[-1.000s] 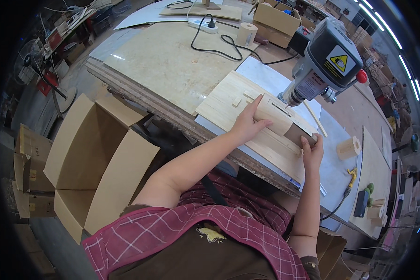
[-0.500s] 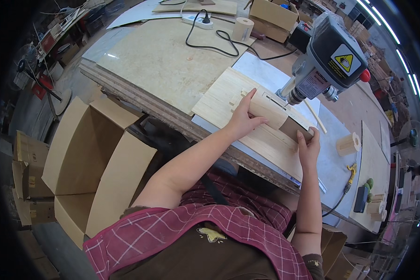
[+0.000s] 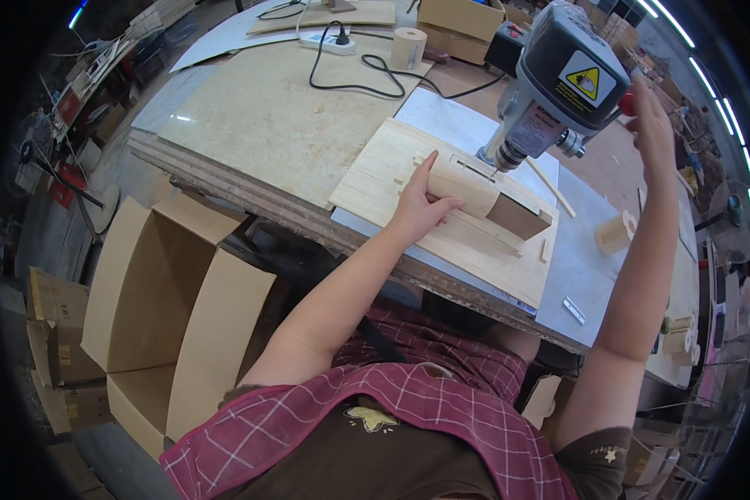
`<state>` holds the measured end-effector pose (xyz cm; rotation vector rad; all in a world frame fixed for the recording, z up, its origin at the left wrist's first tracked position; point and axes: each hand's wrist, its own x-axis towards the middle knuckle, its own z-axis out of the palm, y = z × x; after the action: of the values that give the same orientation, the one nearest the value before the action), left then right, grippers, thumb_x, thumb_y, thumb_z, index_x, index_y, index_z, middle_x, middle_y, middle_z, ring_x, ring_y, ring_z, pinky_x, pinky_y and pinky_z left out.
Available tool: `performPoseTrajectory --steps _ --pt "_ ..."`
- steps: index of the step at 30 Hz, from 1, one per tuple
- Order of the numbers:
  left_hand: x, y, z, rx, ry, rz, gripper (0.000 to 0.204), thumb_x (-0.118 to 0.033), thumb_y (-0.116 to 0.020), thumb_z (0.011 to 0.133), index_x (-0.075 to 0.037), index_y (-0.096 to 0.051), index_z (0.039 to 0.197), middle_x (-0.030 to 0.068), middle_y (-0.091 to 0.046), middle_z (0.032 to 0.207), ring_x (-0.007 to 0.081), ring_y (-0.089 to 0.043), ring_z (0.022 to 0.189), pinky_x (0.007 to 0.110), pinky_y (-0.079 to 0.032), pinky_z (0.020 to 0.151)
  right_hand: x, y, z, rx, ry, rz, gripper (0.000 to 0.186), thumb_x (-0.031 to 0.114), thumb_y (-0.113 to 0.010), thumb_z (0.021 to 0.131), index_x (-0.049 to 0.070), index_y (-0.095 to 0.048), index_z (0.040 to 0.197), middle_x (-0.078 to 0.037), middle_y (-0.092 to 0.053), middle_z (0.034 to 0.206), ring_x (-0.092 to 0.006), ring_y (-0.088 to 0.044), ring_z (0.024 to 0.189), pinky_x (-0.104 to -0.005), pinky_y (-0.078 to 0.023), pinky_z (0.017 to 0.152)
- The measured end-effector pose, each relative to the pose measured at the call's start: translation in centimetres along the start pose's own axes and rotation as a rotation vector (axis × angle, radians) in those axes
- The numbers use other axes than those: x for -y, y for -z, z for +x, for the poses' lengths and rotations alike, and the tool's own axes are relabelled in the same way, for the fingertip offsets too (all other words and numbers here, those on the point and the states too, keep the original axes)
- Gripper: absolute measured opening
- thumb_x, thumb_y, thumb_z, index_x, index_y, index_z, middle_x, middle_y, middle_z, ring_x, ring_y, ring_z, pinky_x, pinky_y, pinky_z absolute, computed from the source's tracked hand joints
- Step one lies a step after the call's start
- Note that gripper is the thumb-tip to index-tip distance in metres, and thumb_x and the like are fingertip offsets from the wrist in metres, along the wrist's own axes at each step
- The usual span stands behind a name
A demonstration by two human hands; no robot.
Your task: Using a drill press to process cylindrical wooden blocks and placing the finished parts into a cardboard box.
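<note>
A pale wooden cylinder [image 3: 467, 190] lies on a flat wooden board [image 3: 375, 171] beneath the drill press [image 3: 562, 75]. My left hand [image 3: 421, 207] is closed on its left end, index finger along the end and thumb on the near side. A brown block [image 3: 518, 218] adjoins the cylinder's right end. The drill chuck [image 3: 512, 157] sits just above the cylinder's far side, near a slotted plate [image 3: 473, 168]. My right hand [image 3: 654, 129] is raised beside the red knob [image 3: 627, 103] at the machine's right, fingers stretched upward; contact with the knob is unclear.
Another wooden cylinder [image 3: 615, 232] stands right of the board. A wood strip [image 3: 552, 188] lies behind it. At the back are a power strip [image 3: 327, 43], a black cord [image 3: 375, 82] and a cardboard box [image 3: 458, 29]. An open carton [image 3: 154, 283] stands left of my body.
My right hand has left the brown block and risen to the red knob. My left hand stays on the cylinder. The whole view has shifted slightly.
</note>
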<state>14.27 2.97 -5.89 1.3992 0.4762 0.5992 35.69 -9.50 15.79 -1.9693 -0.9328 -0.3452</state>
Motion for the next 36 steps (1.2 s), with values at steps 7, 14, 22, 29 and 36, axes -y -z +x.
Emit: performPoseTrajectory --steps 7,14,22,29,36 --pt "0.4 0.1 0.0 -0.016 -0.021 -0.024 0.081 0.002 -0.065 0.070 -0.010 -0.018 0.135 0.0098 -0.055 0.089 0.0087 -0.049 0.055 0.021 -0.043 0.045 0.6 -0.7 1.1 0.045 0.086 -0.329 0.040 0.037 -0.041 0.080 0.002 -0.059 0.074 -0.015 -0.057 0.063 -0.0256 -0.056 0.064 -0.0333 -0.041 0.061" --pt "0.1 -0.1 0.3 -0.008 -0.005 -0.038 0.082 0.003 -0.065 0.069 -0.009 -0.017 0.135 0.0107 -0.055 0.091 0.0091 -0.050 0.055 0.020 -0.043 0.044 4.0 0.2 -6.7 -0.132 0.270 -0.378 0.034 0.032 -0.042 0.081 0.002 -0.057 0.076 -0.020 -0.053 0.063 -0.0344 -0.053 0.059 -0.0385 -0.041 0.057" --pt "0.5 -0.1 0.4 -0.028 -0.053 -0.048 0.082 0.002 -0.065 0.068 -0.009 -0.018 0.134 0.0099 -0.055 0.090 0.0086 -0.049 0.053 0.020 -0.042 0.043 4.6 -1.4 -12.5 -0.147 0.312 -0.323 0.019 0.018 -0.049 0.082 0.003 -0.054 0.071 -0.016 -0.052 0.060 -0.0320 -0.052 0.056 -0.0372 -0.039 0.050" --pt "0.7 -0.1 0.2 -0.015 -0.059 -0.059 0.082 0.001 -0.066 0.068 -0.009 -0.019 0.134 0.0076 -0.055 0.081 0.0076 -0.047 0.050 0.020 -0.041 0.042 2.8 -3.5 -14.9 -0.248 0.387 -0.199 0.010 0.009 -0.051 0.081 0.003 -0.054 0.074 -0.012 -0.048 0.061 -0.0277 -0.049 0.052 -0.0346 -0.037 0.047" --pt "0.5 -0.2 0.1 -0.031 -0.054 -0.025 0.083 0.000 -0.066 0.069 -0.013 -0.017 0.135 0.0067 -0.055 0.078 0.0078 -0.048 0.050 0.020 -0.042 0.043 0.6 -6.0 -16.9 -0.271 0.361 -0.088 0.008 0.004 -0.050 0.082 0.000 -0.055 0.078 -0.010 -0.046 0.062 -0.0227 -0.044 0.050 -0.0307 -0.036 0.046"
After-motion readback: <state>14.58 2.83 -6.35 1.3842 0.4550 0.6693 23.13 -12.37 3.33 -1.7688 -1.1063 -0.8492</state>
